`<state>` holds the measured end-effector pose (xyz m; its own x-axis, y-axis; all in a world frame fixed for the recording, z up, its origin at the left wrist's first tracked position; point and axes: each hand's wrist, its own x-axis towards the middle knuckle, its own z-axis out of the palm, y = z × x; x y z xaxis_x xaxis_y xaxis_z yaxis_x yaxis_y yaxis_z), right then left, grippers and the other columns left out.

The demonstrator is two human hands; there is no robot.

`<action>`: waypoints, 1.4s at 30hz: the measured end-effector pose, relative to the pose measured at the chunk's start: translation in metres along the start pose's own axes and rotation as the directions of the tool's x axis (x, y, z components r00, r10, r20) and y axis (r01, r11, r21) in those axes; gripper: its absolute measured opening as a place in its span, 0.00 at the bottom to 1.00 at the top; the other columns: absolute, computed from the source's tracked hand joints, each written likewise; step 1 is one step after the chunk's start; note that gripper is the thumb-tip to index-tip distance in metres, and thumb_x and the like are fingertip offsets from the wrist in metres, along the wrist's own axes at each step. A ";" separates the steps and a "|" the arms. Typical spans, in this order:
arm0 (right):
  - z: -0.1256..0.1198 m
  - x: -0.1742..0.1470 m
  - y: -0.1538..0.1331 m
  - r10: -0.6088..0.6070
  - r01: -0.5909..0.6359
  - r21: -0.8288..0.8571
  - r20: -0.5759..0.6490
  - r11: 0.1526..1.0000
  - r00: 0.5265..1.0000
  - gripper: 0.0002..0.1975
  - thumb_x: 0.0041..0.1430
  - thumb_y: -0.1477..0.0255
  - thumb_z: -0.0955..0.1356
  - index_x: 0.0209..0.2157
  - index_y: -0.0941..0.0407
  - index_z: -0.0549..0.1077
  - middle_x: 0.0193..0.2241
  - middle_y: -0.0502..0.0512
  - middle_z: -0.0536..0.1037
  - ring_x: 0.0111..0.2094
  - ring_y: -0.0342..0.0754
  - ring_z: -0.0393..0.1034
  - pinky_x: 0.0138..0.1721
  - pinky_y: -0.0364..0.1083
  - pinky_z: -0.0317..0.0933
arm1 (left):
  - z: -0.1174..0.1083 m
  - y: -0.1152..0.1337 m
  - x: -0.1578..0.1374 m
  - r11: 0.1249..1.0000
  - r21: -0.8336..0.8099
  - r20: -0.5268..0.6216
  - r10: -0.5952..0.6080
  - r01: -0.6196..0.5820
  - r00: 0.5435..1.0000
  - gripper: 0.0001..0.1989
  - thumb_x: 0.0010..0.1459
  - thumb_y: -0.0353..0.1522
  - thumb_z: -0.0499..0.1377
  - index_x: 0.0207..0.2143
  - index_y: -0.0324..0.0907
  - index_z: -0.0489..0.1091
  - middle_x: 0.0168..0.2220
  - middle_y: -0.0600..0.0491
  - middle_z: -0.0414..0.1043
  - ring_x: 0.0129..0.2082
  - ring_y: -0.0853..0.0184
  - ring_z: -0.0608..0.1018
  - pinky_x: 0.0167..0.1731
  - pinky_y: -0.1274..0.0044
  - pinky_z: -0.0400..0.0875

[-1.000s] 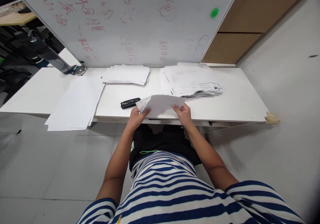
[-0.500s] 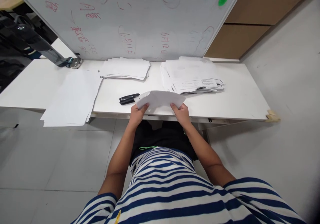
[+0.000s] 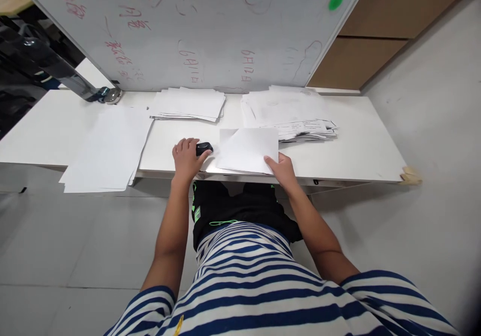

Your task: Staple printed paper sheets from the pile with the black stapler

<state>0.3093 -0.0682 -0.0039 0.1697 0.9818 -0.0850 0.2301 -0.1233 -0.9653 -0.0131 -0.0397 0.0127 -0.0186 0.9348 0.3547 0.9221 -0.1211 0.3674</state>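
Note:
My left hand (image 3: 186, 159) is closed around a black stapler (image 3: 204, 148) lying on the white desk, its fingers over one end and the thumb along the near side. The other end of the stapler points right, toward the paper. Between the thumb and fingers of my right hand (image 3: 282, 170) are white sheets of paper (image 3: 248, 149), pinched at the lower right corner. They lie nearly flat at the desk's front edge, with a slanting fold or edge at the upper left. How many sheets there are I cannot tell.
On the desk (image 3: 361, 140) lie a paper stack overhanging the front edge (image 3: 108, 145), a smaller stack at the back (image 3: 188, 103) and a thick printed pile (image 3: 289, 108). A whiteboard (image 3: 218, 30) stands behind. A dark, clear-bodied device (image 3: 67, 70) leans at the left.
My left hand has let go of the paper and moved left onto the stapler. The paper, bent up between both hands before, now lies flatter in my right hand alone.

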 end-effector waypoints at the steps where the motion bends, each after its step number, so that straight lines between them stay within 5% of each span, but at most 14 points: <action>1: 0.003 0.003 0.000 0.020 -0.020 0.016 0.017 1.000 1.000 0.20 0.53 0.59 0.71 0.42 0.59 0.80 0.42 0.60 0.84 0.44 0.58 0.78 0.45 0.53 0.70 | 0.005 -0.006 0.003 0.999 0.047 0.028 -0.010 0.009 1.000 0.22 0.60 0.46 0.62 0.51 0.43 0.72 0.54 0.40 0.73 0.57 0.46 0.71 0.56 0.60 0.62; 10: 0.027 0.023 0.005 0.166 -0.186 0.134 0.150 0.973 0.975 0.19 0.50 0.61 0.73 0.39 0.59 0.80 0.34 0.59 0.84 0.27 0.52 0.76 0.27 0.49 0.71 | 0.015 -0.023 0.005 0.997 0.074 0.087 0.017 -0.023 0.996 0.18 0.62 0.45 0.61 0.47 0.43 0.71 0.48 0.43 0.74 0.48 0.51 0.74 0.48 0.65 0.65; 19: 0.024 0.025 0.016 0.094 -0.122 0.214 0.135 0.969 0.986 0.21 0.49 0.61 0.74 0.43 0.59 0.80 0.44 0.59 0.84 0.44 0.56 0.79 0.46 0.52 0.72 | 0.016 -0.024 0.004 0.999 0.030 0.052 0.009 -0.010 0.999 0.17 0.60 0.44 0.63 0.47 0.44 0.70 0.47 0.44 0.75 0.48 0.52 0.74 0.48 0.65 0.65; 27: 0.026 0.019 0.016 0.062 -0.078 0.239 0.075 0.968 0.995 0.20 0.51 0.63 0.73 0.45 0.58 0.80 0.45 0.59 0.84 0.47 0.57 0.79 0.48 0.53 0.71 | 0.019 -0.027 0.004 0.999 0.018 0.014 0.027 -0.027 1.000 0.18 0.60 0.44 0.64 0.47 0.43 0.71 0.47 0.44 0.74 0.47 0.53 0.74 0.47 0.66 0.66; 38: 0.026 0.018 -0.004 0.047 -0.083 0.111 0.291 0.990 0.955 0.22 0.51 0.60 0.75 0.45 0.57 0.80 0.48 0.59 0.83 0.50 0.57 0.78 0.53 0.56 0.69 | 0.010 0.000 0.000 0.999 -0.044 0.151 0.034 -0.027 0.988 0.18 0.60 0.45 0.63 0.47 0.45 0.71 0.48 0.45 0.75 0.50 0.53 0.74 0.50 0.65 0.67; 42: 0.025 0.019 -0.003 0.066 -0.093 0.085 0.277 0.992 0.958 0.21 0.51 0.61 0.75 0.45 0.57 0.80 0.48 0.60 0.83 0.50 0.58 0.78 0.53 0.57 0.69 | -0.002 0.019 -0.003 0.994 -0.106 0.211 0.056 -0.034 0.976 0.22 0.60 0.47 0.62 0.52 0.46 0.69 0.56 0.44 0.70 0.57 0.53 0.73 0.56 0.64 0.65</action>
<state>0.2877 -0.0451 -0.0090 -0.0881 0.9730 -0.2134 0.1313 -0.2010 -0.9708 0.0038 -0.0455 0.0201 0.1149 0.9759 0.1857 0.8759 -0.1877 0.4445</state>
